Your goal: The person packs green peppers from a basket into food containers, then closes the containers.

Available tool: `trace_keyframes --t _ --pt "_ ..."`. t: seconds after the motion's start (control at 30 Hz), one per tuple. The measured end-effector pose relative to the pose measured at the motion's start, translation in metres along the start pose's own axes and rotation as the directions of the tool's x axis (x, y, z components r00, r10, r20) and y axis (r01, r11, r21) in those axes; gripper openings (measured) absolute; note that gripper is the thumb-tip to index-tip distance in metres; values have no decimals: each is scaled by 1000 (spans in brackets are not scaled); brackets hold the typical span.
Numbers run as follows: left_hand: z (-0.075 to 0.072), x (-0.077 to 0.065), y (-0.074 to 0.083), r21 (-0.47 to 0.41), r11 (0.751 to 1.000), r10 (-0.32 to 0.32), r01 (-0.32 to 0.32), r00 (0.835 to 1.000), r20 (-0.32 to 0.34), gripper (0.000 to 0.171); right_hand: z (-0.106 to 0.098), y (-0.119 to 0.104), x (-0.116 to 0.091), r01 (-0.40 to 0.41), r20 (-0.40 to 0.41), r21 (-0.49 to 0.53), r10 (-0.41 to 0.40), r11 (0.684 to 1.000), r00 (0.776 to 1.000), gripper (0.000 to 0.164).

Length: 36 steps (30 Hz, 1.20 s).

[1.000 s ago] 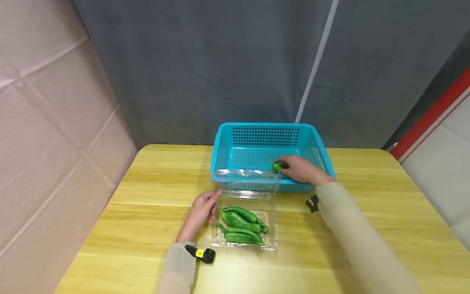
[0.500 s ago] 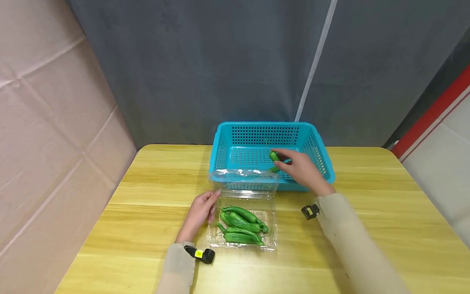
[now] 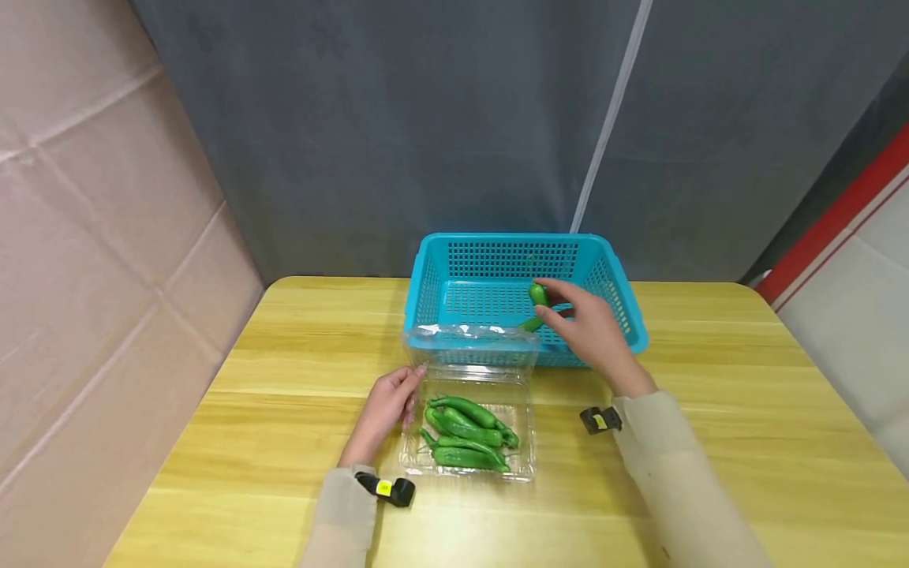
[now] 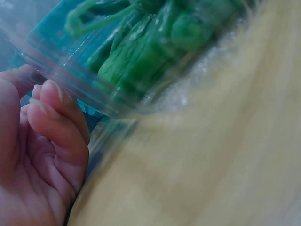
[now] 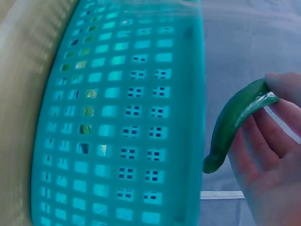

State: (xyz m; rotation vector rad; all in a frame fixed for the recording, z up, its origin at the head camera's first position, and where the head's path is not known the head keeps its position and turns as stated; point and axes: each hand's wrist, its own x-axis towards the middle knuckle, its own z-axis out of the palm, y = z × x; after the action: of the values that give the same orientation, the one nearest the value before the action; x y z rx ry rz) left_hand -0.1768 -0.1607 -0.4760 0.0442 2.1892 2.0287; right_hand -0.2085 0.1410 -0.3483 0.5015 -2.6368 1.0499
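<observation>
In the head view my right hand (image 3: 591, 323) is over the blue basket (image 3: 419, 300), pinching a green chili pepper (image 5: 233, 123) between thumb and fingers. The right wrist view shows this pepper curved, its lower end hanging free beside the basket rim. Another green pepper (image 3: 529, 324) lies low in the basket, partly hidden behind the clear lid. My left hand (image 3: 386, 406) pinches the left edge of an open clear plastic clamshell box (image 3: 525, 465), near its hinge. Several green peppers (image 3: 465, 434) lie in the box; the left wrist view shows them blurred through its wall.
Both containers stand on a wooden table (image 3: 305, 347), the basket behind the box. The raised clear lid (image 3: 472, 347) overlaps the basket's front wall. A grey curtain (image 3: 398, 142) hangs behind the table, and a pinkish draped wall (image 3: 121, 237) stands at left.
My right hand has risen from low in the basket, bringing a pepper up, then shifted slightly right and back. My left hand and the clamshell box have stayed put.
</observation>
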Motion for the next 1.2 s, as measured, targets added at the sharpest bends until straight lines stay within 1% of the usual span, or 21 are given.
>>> trace_keyframes --t 0.13,0.3,0.6,0.93,1.1,1.2 --pt "0 0 0 0 1000 -3 3 1000 3 50 -2 -4 -6 17 -56 31 -16 999 998 44" --pt "-1 1 -1 3 1000 8 -8 1000 4 50 -2 -8 -13 24 -93 55 -19 998 995 45" --pt "-1 0 0 -1 1000 13 -13 1000 5 49 1 -11 -26 3 -171 126 19 992 985 43" --pt "-1 2 -1 -7 1000 6 -6 1000 9 48 5 -12 -39 -3 -226 236 58 972 972 42" --pt "-1 1 -1 -12 1000 6 -6 1000 11 49 8 -14 -43 -8 -239 264 74 964 968 43" --pt "-1 1 -2 -12 1000 10 -10 1000 9 50 9 -17 -44 -6 -246 264 73 965 967 43"
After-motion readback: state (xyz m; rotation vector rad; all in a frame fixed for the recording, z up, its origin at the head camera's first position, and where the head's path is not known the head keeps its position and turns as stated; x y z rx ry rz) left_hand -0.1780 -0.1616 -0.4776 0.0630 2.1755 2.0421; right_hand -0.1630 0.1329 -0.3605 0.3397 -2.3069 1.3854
